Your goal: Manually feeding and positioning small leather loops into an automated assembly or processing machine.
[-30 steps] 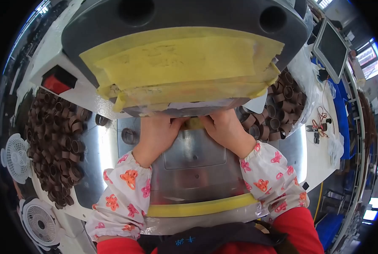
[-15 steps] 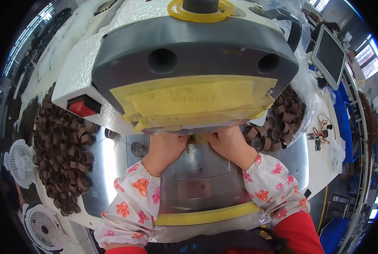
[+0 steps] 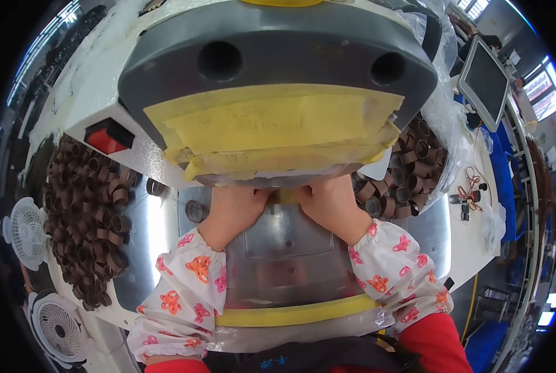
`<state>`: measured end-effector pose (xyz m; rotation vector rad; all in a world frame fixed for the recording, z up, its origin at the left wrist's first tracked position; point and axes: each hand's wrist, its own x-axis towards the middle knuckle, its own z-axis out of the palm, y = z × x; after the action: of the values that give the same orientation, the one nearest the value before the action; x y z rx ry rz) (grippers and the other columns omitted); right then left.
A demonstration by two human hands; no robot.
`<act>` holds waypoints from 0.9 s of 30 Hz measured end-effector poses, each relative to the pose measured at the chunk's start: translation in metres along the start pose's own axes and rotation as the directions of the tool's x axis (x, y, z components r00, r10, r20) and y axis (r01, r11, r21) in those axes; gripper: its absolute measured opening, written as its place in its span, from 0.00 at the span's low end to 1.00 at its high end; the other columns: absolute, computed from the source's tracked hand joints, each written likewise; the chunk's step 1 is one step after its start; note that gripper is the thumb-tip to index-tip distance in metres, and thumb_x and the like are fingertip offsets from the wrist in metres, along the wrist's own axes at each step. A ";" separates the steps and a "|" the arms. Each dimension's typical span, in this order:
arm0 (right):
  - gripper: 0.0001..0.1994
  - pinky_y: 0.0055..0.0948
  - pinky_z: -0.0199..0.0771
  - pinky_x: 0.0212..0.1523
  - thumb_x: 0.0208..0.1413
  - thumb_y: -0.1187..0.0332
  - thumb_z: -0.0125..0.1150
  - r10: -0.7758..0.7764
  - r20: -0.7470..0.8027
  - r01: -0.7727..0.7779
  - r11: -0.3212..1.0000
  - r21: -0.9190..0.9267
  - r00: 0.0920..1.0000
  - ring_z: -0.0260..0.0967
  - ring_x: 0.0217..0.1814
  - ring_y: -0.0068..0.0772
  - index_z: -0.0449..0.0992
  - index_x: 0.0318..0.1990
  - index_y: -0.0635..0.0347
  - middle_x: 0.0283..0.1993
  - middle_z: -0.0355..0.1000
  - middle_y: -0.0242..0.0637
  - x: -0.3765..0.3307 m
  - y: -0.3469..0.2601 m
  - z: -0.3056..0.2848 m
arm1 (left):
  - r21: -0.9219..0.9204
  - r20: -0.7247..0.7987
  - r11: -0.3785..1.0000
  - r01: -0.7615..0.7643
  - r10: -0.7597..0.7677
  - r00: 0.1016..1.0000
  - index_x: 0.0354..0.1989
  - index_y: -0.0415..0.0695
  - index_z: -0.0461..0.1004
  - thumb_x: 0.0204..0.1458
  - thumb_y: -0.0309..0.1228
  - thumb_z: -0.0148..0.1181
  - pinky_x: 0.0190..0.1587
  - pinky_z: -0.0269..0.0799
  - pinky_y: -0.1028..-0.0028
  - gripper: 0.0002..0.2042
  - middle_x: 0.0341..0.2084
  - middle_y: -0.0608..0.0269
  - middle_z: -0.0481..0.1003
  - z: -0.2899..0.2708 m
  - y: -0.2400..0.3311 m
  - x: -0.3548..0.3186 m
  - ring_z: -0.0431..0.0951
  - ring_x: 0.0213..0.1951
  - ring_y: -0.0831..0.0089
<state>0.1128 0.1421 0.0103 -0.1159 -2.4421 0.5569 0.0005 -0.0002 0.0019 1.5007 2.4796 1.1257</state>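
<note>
A large grey and white machine (image 3: pixel 278 59) fills the middle, its front covered with yellow masking tape (image 3: pixel 278 124). Under its lower edge, my left hand (image 3: pixel 236 210) and my right hand (image 3: pixel 333 205) are side by side over the smooth grey machine base (image 3: pixel 287 273). Both look closed, thumbs turned inward toward each other, with a small yellowish patch (image 3: pixel 284 196) between them. The machine's overhang hides most of my fingers, so whatever they grip cannot be made out. White flowered sleeve covers reach up to both wrists.
Many brown rings (image 3: pixel 91 217) are heaped at left, and another pile of brown rings (image 3: pixel 408 168) lies at right beside clear plastic. A red switch (image 3: pixel 108 138) sits on the machine's left side. White fans (image 3: pixel 57 329) stand at far left; a monitor (image 3: pixel 484 84) is at upper right.
The view has shifted slightly, so the machine appears higher and a little to the left. My hands remain under the machine's edge in nearly the same pose.
</note>
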 end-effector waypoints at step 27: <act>0.05 0.38 0.63 0.34 0.40 0.70 0.62 -0.072 0.109 0.054 0.986 0.160 0.991 0.67 0.29 0.43 0.74 0.25 0.59 0.24 0.70 0.37 -0.021 -0.022 0.002 | 0.112 0.005 0.986 -0.126 0.126 0.992 0.30 0.47 0.75 0.41 0.39 0.61 0.56 0.52 0.59 0.11 0.23 0.61 0.74 -0.021 0.011 -0.043 0.74 0.33 0.63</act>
<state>0.1293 0.1171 0.0063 0.0603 -2.4917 0.7431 0.0244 -0.0424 0.0100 1.7089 2.5206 1.0198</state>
